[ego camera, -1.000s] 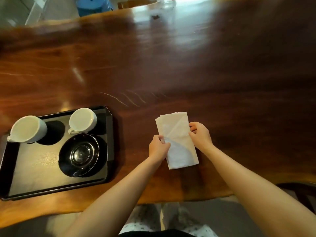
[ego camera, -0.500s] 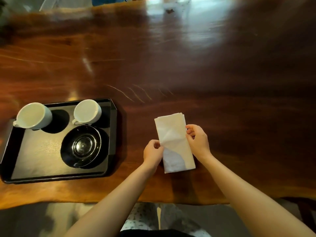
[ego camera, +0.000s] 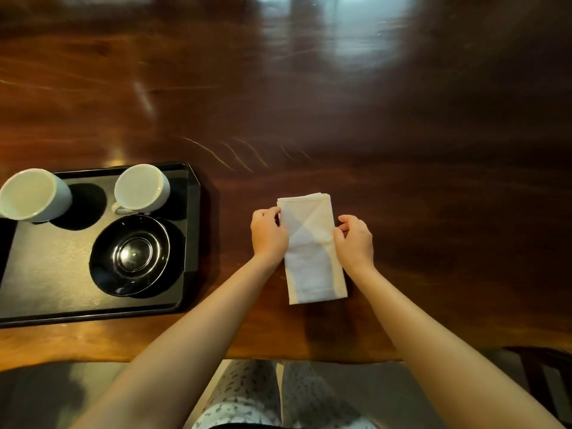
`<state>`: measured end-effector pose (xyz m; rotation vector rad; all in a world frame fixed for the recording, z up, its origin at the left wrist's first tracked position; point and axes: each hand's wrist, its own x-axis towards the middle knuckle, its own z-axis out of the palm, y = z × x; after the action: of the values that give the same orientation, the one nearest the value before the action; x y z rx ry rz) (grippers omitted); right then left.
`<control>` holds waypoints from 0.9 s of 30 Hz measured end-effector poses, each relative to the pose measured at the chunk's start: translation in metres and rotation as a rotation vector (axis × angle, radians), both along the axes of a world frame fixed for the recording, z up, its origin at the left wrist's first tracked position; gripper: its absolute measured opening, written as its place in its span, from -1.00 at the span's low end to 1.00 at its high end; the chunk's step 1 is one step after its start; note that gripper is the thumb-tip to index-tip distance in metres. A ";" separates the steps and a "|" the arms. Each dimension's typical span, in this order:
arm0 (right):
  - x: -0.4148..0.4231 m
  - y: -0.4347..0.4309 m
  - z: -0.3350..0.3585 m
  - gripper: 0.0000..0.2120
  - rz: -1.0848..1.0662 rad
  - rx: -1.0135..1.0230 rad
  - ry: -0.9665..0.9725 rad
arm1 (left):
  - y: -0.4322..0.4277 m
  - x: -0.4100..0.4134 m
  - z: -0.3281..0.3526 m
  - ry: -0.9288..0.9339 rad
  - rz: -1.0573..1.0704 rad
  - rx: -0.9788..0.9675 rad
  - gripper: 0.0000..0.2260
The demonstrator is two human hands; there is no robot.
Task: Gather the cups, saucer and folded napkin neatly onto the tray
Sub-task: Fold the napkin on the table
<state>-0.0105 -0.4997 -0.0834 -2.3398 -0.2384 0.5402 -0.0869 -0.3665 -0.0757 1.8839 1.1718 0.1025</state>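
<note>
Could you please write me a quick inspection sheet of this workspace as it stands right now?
Surface: dark polished wooden table, with pale scratch marks near the middle and glare at the far end.
Job's things: black tray at the left holds two white cups and a black saucer; the folded white napkin lies on the table to the tray's right, not on it.
Clutter: nothing seen.
Hands: left hand and right hand touch the napkin's long edges, one on each side; a firm grip cannot be confirmed.
Cables: nothing seen.
Surroundings: patterned clothing at the bottom edge; a dark chair part at the lower right.
</note>
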 end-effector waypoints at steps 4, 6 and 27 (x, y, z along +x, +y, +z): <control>0.010 0.005 0.001 -0.78 0.037 -0.024 0.066 | -0.002 0.015 0.004 -0.027 0.076 -0.111 -0.66; 0.016 0.005 0.003 -0.75 0.019 -0.015 0.067 | 0.004 0.019 0.007 -0.053 0.196 -0.261 -0.53; 0.099 0.039 0.158 -0.86 0.325 0.524 0.023 | 0.066 0.048 0.156 -0.468 -0.421 -0.321 -0.77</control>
<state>0.0880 -0.4609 0.0745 -1.7923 -0.6719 0.5764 -0.0389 -0.3008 0.0804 1.6585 0.4348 0.1073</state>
